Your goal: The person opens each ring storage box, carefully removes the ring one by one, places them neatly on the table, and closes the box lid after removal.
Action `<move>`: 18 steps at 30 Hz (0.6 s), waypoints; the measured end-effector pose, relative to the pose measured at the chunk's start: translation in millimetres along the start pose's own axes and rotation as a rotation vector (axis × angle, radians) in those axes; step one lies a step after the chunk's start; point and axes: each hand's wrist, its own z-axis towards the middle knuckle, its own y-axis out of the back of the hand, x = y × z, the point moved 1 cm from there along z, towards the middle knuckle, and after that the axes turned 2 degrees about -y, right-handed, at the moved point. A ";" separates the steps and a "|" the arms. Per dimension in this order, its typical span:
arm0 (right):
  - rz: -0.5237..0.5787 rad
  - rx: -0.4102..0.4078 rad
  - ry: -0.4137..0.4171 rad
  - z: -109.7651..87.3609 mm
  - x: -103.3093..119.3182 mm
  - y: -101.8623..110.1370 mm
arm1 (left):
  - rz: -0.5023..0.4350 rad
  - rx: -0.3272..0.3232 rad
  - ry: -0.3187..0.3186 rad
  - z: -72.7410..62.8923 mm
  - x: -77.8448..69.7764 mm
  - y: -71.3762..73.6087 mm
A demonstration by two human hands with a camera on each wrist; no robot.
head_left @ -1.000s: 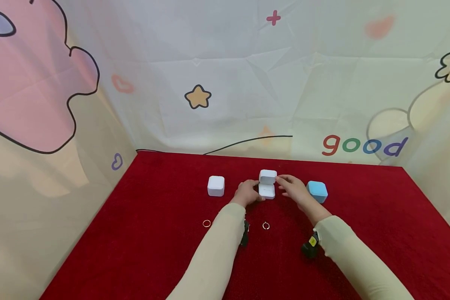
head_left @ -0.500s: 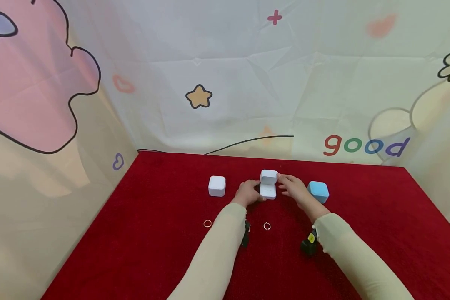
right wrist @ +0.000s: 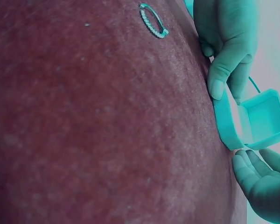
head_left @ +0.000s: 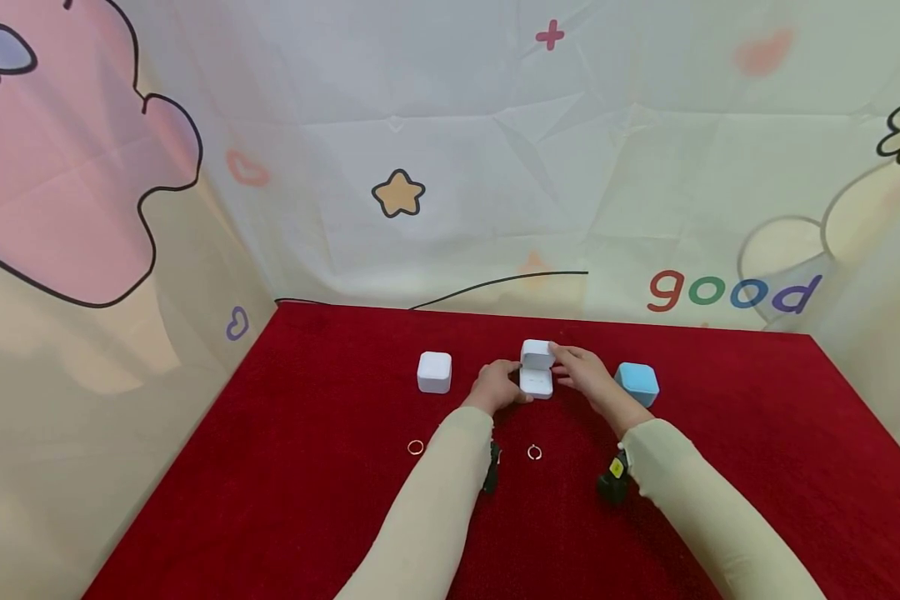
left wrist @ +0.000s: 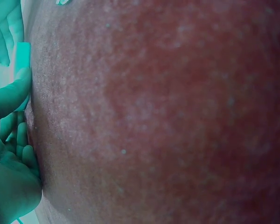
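A small white ring box (head_left: 536, 382) stands with its lid (head_left: 537, 353) raised in the head view. My left hand (head_left: 495, 386) grips its base from the left, thumb at the front corner. My right hand (head_left: 587, 375) is at the box's right side, a fingertip touching the lid's edge, the fingers only slightly bent. In the right wrist view, the left thumb (right wrist: 218, 86) presses the box's front, and the right hand (right wrist: 266, 186) sits beside the lid. A gold ring (head_left: 416, 447) and a silver ring (head_left: 535, 452) lie nearer on the cloth. The sleeve may hide part of another ring.
A closed white box (head_left: 434, 372) stands left of the hands. Close behind the right wrist is a blue box (head_left: 637, 383). Red cloth (head_left: 307, 483) covers the table, and a printed curtain (head_left: 457, 233) rises behind it.
My right hand has shifted slightly left, its fingertip now overlapping the lid's edge. My left hand and the ring box stay put.
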 end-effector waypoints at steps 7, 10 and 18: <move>-0.015 0.048 -0.013 4.7 3.2 -0.1 | 0.001 0.005 0.000 0.5 -0.1 0.5; -0.020 0.085 -0.010 7.5 3.7 0.6 | 0.005 0.007 -0.003 0.8 0.1 0.5; -0.022 0.139 0.002 9.1 5.5 2.3 | 0.016 0.005 -0.002 0.6 -0.4 -0.6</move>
